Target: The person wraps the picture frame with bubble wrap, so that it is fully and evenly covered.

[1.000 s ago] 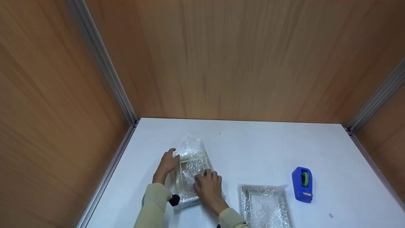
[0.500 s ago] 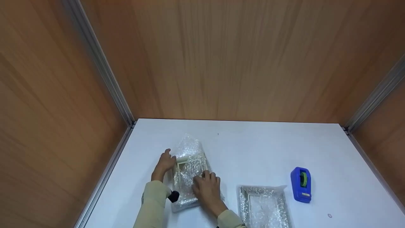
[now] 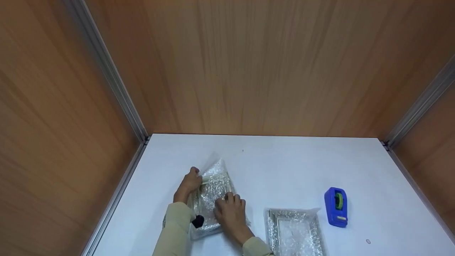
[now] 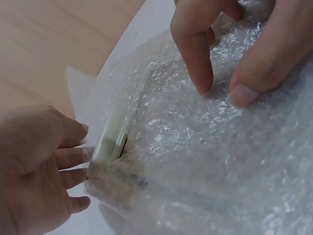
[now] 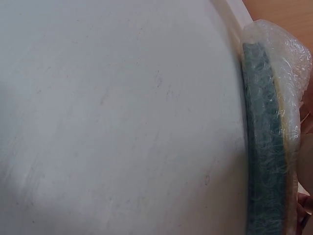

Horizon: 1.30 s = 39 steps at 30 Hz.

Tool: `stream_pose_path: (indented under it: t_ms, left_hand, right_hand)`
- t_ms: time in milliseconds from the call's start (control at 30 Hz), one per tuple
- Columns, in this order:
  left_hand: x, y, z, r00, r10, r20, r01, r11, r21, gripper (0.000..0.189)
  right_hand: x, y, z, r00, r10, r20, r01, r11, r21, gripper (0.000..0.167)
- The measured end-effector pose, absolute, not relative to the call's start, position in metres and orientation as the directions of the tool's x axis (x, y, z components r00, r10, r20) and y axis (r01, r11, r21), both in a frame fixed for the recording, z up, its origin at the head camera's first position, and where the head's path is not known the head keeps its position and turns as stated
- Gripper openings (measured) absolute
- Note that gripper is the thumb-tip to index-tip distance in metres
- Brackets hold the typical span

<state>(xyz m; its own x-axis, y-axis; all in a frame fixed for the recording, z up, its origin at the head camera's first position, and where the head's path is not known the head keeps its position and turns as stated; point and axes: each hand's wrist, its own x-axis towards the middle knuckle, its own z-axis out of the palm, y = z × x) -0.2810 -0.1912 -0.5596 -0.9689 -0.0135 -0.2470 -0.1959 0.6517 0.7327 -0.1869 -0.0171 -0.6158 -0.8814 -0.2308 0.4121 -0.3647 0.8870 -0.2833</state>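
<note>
Head view, wrapped frame: a pale cream rectangular picture frame point(image 3: 210, 199) in clear plastic bubble wrap point(image 3: 215, 165) lies on the flat white surface point(image 3: 284, 170), nearer its left edge than its right, directly under and between the hands.
Head view, long axis: runs roughly from the back edge of the surface toward the front, leaning slightly right at the back; loose film reaches past the frame's back end.
Head view, nearer hand: neither, both touch it; the left hand point(image 3: 188, 184) at its left long side by the back corner, the right hand point(image 3: 231, 215) on its right side, farther forward.
Head view, containers: a second, silvery rectangular frame in bubble wrap point(image 3: 295, 229) lies to the right, front end out of view; beyond it, toward the right edge, a blue plastic tape dispenser point(image 3: 334, 211) holds a green tape roll point(image 3: 340, 201).
Left wrist view, left fingers: loosely extended, tips against the wrapped edge, no clenching seen.
Left wrist view, right fingers: thumb and forefinger tips rest on the film, slightly apart; whether they pinch a fold cannot be told.
Right wrist view, wrapped side: film encloses a long dark green strip point(image 5: 266, 137); the hands' hold is unreadable here.
</note>
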Motion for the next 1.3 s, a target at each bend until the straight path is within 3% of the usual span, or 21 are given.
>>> stream_pose_path:
  t_ms: [133, 233, 367, 600, 867, 1000, 1300]
  left_hand:
    - [-0.282, -0.187, -0.561, -0.987, -0.008, -0.161, -0.119, 0.712, 0.692, 0.046]
    - [-0.283, -0.184, -0.56, -0.993, -0.022, -0.113, -0.088, 0.773, 0.628, 0.04]
    - [-0.283, -0.178, -0.556, -0.995, -0.03, -0.099, -0.084, 0.793, 0.604, 0.028]
    - [-0.286, -0.164, -0.547, -0.997, -0.025, -0.073, -0.062, 0.83, 0.555, 0.034]
    - [-0.288, -0.158, -0.542, -1.0, 0.006, -0.011, -0.001, 0.841, 0.54, 0.022]
    - [-0.286, -0.158, -0.539, -1.0, 0.015, 0.016, 0.021, 0.853, 0.521, 0.026]
    - [-0.281, -0.163, -0.527, -0.998, 0.018, 0.057, 0.046, 0.833, 0.552, 0.023]
  right_hand:
    - [-0.186, -0.018, -0.616, -0.879, -0.238, 0.412, -0.37, 0.886, -0.278, 0.014]
    - [-0.186, -0.018, -0.616, -0.882, -0.239, 0.406, -0.368, 0.887, -0.278, 0.013]
    - [-0.186, -0.018, -0.616, -0.872, -0.235, 0.43, -0.372, 0.888, -0.269, 0.012]
    - [-0.186, -0.019, -0.617, -0.856, -0.236, 0.46, -0.38, 0.891, -0.25, 0.01]
    - [-0.185, -0.022, -0.615, -0.872, -0.236, 0.429, -0.374, 0.886, -0.273, 0.01]
    - [-0.184, -0.024, -0.615, -0.884, -0.24, 0.402, -0.37, 0.884, -0.285, 0.011]
    - [-0.187, -0.024, -0.618, -0.863, -0.237, 0.446, -0.384, 0.881, -0.276, 0.01]
